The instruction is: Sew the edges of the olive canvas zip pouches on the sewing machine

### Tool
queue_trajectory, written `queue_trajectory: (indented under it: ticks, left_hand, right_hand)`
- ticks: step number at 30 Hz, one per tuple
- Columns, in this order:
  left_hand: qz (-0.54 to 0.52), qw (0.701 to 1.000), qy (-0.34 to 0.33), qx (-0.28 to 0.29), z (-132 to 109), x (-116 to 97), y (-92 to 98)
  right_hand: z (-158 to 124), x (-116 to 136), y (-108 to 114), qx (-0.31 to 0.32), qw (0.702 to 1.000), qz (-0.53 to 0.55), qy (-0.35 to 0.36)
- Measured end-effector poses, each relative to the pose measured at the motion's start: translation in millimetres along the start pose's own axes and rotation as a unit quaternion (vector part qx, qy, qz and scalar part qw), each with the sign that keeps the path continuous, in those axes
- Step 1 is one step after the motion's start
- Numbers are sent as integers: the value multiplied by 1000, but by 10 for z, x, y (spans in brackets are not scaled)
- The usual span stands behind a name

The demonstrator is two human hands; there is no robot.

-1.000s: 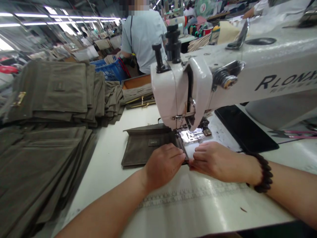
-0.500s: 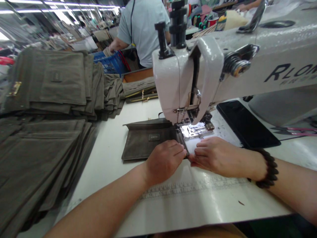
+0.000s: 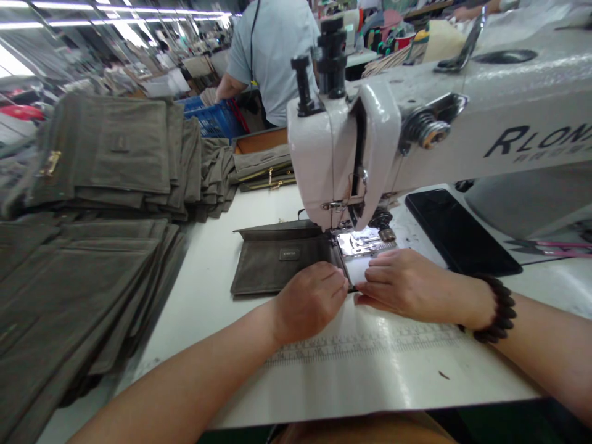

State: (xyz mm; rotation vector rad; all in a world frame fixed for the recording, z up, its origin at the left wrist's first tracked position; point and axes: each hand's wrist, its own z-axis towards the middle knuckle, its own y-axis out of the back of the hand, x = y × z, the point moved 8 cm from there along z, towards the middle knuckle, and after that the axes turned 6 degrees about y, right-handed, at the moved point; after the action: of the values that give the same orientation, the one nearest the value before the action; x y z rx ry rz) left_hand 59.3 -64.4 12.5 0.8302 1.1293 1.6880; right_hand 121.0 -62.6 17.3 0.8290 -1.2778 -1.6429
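An olive-brown fabric panel (image 3: pixel 259 271) with a small label (image 3: pixel 289 254) lies flat on the sewing table, its right edge under the presser foot area of a white sewing machine (image 3: pixel 314 166). A folded flap stands slightly raised along its far edge. My left hand (image 3: pixel 312 302) is closed on the panel's near right corner, fingers bent and pinched together. At that same corner my right hand (image 3: pixel 398 283) is closed too, its thumb and fingertips against the edge; the exact contact is partly hidden. The lit metal needle plate (image 3: pixel 358 242) shows just beyond my right fingers.
Stacks of similar fabric pieces (image 3: pixel 124 148) fill the left side. Zippered pieces (image 3: pixel 266 169) lie behind. A black phone (image 3: pixel 462 231) and pink-handled snips (image 3: pixel 555 248) are at the right. A ruler scale (image 3: pixel 342 349) runs along the table front. A person (image 3: pixel 277 55) stands beyond, near a blue basket (image 3: pixel 215 117).
The camera view has shifted slightly. My left hand keeps hold of the panel's corner, and my right fingertips have moved very slightly. The panel stays in nearly the same place at the machine.
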Motion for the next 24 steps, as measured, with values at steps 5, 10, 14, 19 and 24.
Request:
queue_trajectory:
  ticks: [5, 10, 14, 19, 24]
  left_hand:
    - [6, 1000, -1, 0, -12, -14, -8]
    - [-41, 998, 36, -45, -74, 51, 47]
    - [-38, 997, 41, -55, -81, 67, 66]
    - [-6, 999, 19, -41, -46, 93, 35]
    - [10, 1000, 16, -21, 16, 186, -4]
  right_hand:
    - [11, 17, -3, -3, 1000, -4, 8]
    - [12, 16, -93, 45, 999, 17, 1]
    - [16, 15, -138, 53, 999, 5, -12]
    - [17, -56, -227, 60, 997, -6, -55]
    - [32, -147, -232, 49, 994, 5, -99]
